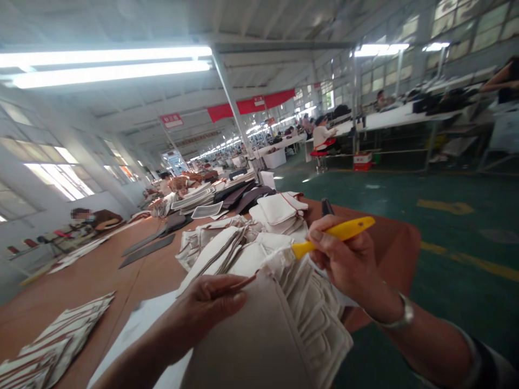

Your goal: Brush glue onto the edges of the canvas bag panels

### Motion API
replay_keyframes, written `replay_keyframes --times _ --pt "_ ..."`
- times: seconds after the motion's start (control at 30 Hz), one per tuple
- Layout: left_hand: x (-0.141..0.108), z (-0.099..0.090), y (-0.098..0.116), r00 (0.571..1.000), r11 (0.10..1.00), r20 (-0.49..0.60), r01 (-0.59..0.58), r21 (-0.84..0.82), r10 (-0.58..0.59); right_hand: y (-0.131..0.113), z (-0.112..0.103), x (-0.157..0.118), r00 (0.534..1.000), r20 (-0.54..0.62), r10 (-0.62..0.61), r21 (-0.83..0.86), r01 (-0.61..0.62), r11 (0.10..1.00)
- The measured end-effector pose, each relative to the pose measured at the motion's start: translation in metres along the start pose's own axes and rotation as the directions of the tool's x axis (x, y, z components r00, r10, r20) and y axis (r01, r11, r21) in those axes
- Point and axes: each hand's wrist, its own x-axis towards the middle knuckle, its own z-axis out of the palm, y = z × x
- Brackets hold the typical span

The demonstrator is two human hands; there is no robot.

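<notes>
My right hand (pixel 346 259) is closed around the yellow handle of a brush (pixel 351 229). The brush's pale, coated-looking head points down and left, at the upper edge of a cream leather-like panel (pixel 247 335). A dark handle-like piece (pixel 326 207) sticks up behind my right fingers; whether I hold it too I cannot tell. My left hand (pixel 206 302) pinches the panel's top edge, where a thin reddish-brown strip shows between thumb and fingers. Beside the panel, on its right, fans a stack of cream stitched pieces (pixel 320 313).
A brown-covered table (pixel 93 275) carries cream stacks (pixel 279 208), dark panels (pixel 243 194), grey strips (pixel 148 251) and striped cream pieces (pixel 60 340). A white sheet (pixel 133 329) lies left of the panel. A seated person (pixel 323 135) works across the green floor (pixel 389 200).
</notes>
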Motion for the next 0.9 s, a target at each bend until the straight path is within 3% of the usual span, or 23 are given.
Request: replay_keyframes --times 0.1,0.17,0.23,0.3,0.37,0.47,0.57,0.63,0.73,0.8,0.9 --pt "-0.002 0.001 -0.002 0.999 0.999 -0.035 0.016 -0.033 -0.017 -0.008 -0.002 0.000 0.994 -0.074 -0.074 -0.025 0.073 0.997" --pt "-0.002 -0.001 -0.005 0.999 0.999 -0.037 -0.007 0.040 0.008 -0.012 -0.003 -0.005 0.998 -0.048 -0.043 -0.010 0.043 0.999" --pt "-0.001 -0.001 -0.009 0.998 0.979 -0.025 -0.059 0.194 0.065 -0.011 -0.005 -0.010 1.000 0.017 0.004 -0.019 -0.003 1.000" --pt "-0.002 0.002 -0.010 0.984 0.899 -0.022 -0.150 0.411 0.174 -0.008 -0.009 -0.012 0.999 0.039 -0.018 -0.083 0.021 0.996" --pt "-0.006 0.010 -0.007 0.956 0.743 0.004 -0.232 0.628 0.295 -0.010 -0.013 -0.009 0.996 0.001 -0.094 -0.158 0.093 0.983" --pt "-0.013 0.024 -0.001 0.874 0.409 0.088 -0.310 0.858 0.479 -0.020 -0.014 -0.008 0.990 -0.022 -0.142 -0.128 0.139 0.982" --pt "-0.017 0.032 0.002 0.748 0.057 0.188 -0.289 0.955 0.637 -0.030 -0.011 -0.012 0.986 0.131 -0.104 -0.097 0.117 0.988" --pt "-0.019 0.034 0.001 0.694 -0.082 0.235 -0.246 0.966 0.681 -0.035 -0.012 -0.017 0.956 0.285 -0.062 -0.152 0.109 0.982" --pt "-0.023 0.034 0.000 0.693 -0.138 0.242 -0.203 0.969 0.680 -0.041 -0.019 -0.020 0.927 0.368 -0.074 -0.276 0.185 0.943" --pt "-0.025 0.035 0.000 0.701 -0.132 0.234 -0.197 0.971 0.674 -0.045 -0.023 -0.023 0.945 0.300 -0.132 -0.330 0.233 0.915" --pt "-0.025 0.035 0.002 0.717 -0.071 0.210 -0.219 0.973 0.665 -0.044 -0.023 -0.028 0.959 0.240 -0.148 -0.273 0.213 0.938"
